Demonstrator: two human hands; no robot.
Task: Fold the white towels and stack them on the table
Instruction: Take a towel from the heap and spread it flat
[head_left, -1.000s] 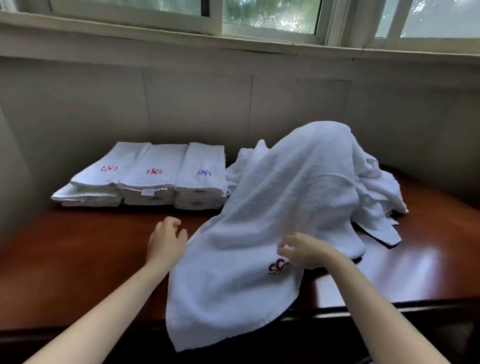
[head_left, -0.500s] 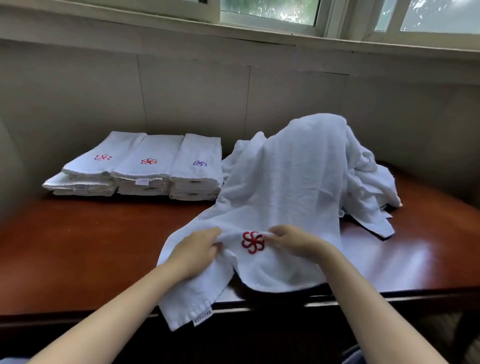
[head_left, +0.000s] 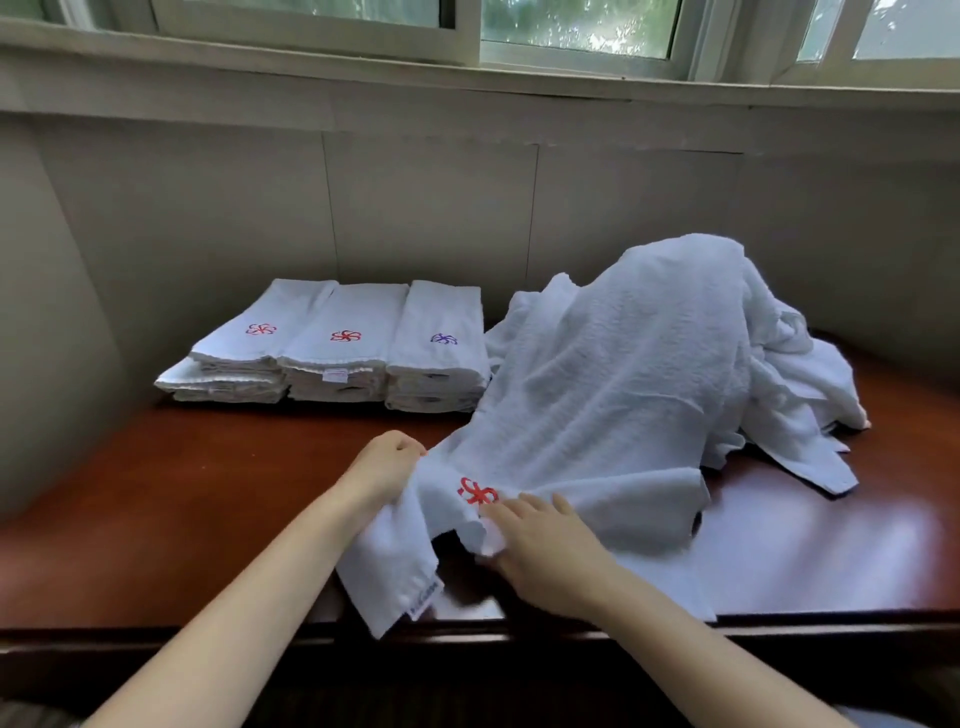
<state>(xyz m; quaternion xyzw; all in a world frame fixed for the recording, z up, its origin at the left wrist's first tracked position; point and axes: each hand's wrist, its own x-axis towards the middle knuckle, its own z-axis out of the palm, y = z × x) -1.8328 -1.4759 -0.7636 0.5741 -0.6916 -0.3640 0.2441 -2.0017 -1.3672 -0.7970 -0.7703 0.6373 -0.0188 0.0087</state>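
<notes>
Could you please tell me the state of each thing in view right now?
Towel with red emblem: unfolded, draped over the pile.
Towel pile: crumpled, unfolded.
Folded stacks: three, side by side.
Left hand: grips the towel's edge.
Right hand: pinches its hem.

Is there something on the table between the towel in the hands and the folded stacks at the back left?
Nothing visible. Only bare table lies between the towel and the folded stacks. The unfolded pile sits to the right, off that path.
</notes>
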